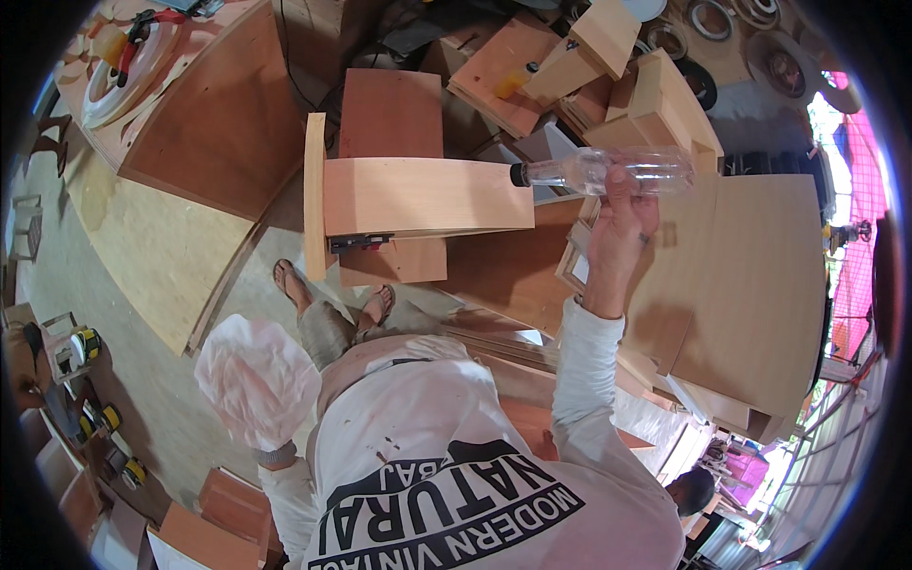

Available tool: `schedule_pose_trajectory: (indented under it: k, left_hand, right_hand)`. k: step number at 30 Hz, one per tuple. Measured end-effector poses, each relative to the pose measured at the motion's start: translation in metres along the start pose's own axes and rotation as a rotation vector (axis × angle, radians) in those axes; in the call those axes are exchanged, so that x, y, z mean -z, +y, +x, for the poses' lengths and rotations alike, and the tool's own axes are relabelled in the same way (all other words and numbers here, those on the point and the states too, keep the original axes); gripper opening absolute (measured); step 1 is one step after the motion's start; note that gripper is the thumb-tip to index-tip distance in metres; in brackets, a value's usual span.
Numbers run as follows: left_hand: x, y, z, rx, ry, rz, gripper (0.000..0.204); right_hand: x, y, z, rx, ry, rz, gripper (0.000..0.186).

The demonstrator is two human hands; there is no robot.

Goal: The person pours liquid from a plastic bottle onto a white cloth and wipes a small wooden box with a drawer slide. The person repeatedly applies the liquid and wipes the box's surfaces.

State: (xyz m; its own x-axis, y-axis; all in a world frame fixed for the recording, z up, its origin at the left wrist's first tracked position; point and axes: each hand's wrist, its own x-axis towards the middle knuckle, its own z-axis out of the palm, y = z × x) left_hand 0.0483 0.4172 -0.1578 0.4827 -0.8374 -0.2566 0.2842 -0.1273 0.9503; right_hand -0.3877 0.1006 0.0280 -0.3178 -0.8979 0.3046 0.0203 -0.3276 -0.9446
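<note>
In my right hand (622, 214) is a clear plastic bottle (651, 173), tipped on its side, with the fingers wrapped round its body. The bottle's black cap (519, 175) points left, at the right end of a pale wooden drawer-like piece (427, 190). A taller upright panel (315, 195) closes that piece's left end, and a small black fitting (361, 243) sits at its near side. At the lower left, a crumpled white cloth (256, 380) covers my left hand; only the cuffed wrist (277, 456) shows and the fingers are hidden.
A reddish-brown board (391, 112) lies under the drawer piece. Large wooden panels (157, 247) stand at left, a pale cabinet (750, 294) at right. Stacked boxes and a small yellow bottle (516, 81) are at the back. Power tools (85, 347) lie far left; another person (693, 489) is lower right.
</note>
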Motion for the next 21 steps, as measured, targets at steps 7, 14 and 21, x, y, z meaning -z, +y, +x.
schedule_pose_trajectory:
  k: [7, 14, 21]
  left_hand:
    - [0.004, 0.007, 0.011, 0.025, -0.02, -0.195, 0.068]
    - [0.006, 0.012, 0.011, 0.036, -0.028, -0.207, 0.067]
    - [0.004, 0.015, 0.004, -0.031, 0.003, 0.115, 0.065]
  right_hand:
    - [-0.052, -0.004, -0.009, -0.019, -0.061, 0.0, 0.073]
    - [-0.1, 0.006, -0.019, -0.066, -0.127, 0.062, 0.078]
    - [-0.113, 0.008, -0.021, -0.063, -0.145, 0.105, 0.077]
